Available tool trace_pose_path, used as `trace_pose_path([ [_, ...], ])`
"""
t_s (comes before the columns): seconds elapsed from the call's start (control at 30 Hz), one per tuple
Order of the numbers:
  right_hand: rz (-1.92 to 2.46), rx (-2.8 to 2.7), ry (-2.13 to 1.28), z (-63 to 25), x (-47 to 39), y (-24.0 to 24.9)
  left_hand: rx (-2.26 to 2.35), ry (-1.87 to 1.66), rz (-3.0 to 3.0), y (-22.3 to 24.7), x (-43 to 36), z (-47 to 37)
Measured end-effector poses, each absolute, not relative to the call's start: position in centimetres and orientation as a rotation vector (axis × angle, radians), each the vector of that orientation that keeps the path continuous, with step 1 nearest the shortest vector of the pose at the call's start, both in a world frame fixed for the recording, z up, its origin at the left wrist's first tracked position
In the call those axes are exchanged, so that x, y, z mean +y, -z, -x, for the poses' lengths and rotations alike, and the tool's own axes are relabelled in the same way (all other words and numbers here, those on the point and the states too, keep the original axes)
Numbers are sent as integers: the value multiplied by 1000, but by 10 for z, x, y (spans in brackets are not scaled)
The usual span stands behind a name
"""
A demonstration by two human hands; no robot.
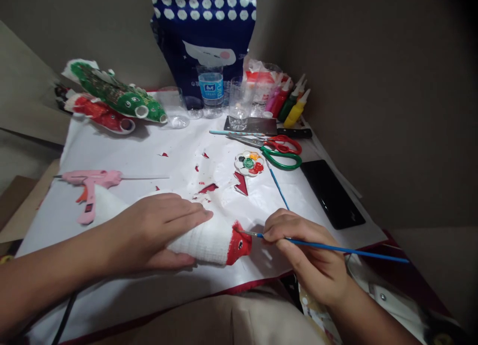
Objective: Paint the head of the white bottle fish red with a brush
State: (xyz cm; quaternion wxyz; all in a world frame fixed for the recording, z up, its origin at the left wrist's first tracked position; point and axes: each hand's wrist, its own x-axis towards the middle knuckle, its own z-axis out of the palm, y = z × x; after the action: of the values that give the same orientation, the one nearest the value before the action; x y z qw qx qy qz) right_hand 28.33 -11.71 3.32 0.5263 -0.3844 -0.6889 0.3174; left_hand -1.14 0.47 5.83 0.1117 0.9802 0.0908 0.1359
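Observation:
A white cloth-like fish craft [209,243] lies on the paper-covered table, its head end painted red with a small eye. My left hand [164,233] grips its body from above, fingers over the top and thumb along the near side. Between the fingers and thumb of my right hand [308,253] is a thin blue paintbrush [321,244], its bristles touching the upper edge of the red head. Beyond the fish sits a flower-shaped paint palette [249,163] with green, orange, red and dark paint. A second blue brush [277,185] leans against it.
A pink glue gun [91,185] lies left. Green [119,93] and red [100,115] fish crafts rest behind it. Scissors [282,153], a knife [295,132], a black phone [332,193], paint bottles [297,108] and clear cups [239,103] stand or lie farther right and back.

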Motion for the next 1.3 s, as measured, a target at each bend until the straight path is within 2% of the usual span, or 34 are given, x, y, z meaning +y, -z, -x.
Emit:
trace_pose_path([
  [0.53, 1019, -1544, -729, -282, -117, -31, 273, -381, -2890, -57, 4, 12],
  [0.73, 846, -1694, -761, -285, -120, -34, 290, -375, -2871, -58, 4, 12],
  [1.3, 829, -1704, -738, -283, -120, -39, 314, -391, -2846, -57, 4, 13],
])
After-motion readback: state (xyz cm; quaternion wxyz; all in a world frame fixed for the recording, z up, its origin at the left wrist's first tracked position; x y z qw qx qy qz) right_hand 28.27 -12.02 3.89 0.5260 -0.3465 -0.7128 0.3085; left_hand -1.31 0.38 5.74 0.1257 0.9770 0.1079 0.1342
